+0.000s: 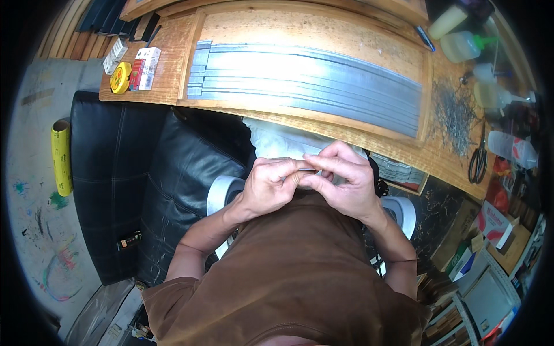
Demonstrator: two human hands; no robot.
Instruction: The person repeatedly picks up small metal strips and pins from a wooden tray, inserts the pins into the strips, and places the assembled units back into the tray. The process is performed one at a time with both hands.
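Grip is two-handed: fingertips of left hand (268, 181) and right hand (349, 176) are brought together in front of the body. Left thumb and forefinger appear clamped on a thin piece (310, 170), dark and slender, which sits between the two hands; whether the right fingertips pinch it or only steady it cannot be told. Most of the piece is hidden, its material unconfirmed.

Handling, as judged: light, probably stiff, easily lost from the fingers if slick. Recommended hold is a pinch near each end, without heavy pressure, as a section so thin may bend.

Brown shirt (288, 259) lies directly below the grip, white cloth (283, 138) just beyond it. Farther ahead stands a wooden table (369, 131), bearing grey strips (311, 75) laid side by side, smooth and shiny. Ahead and to the right of the grip: black-handled scissors (478, 164) and, past them, a loose heap of thin wires (454, 118). Well off, ahead and left: yellow tape measure (120, 78) beside small boxes (149, 64).
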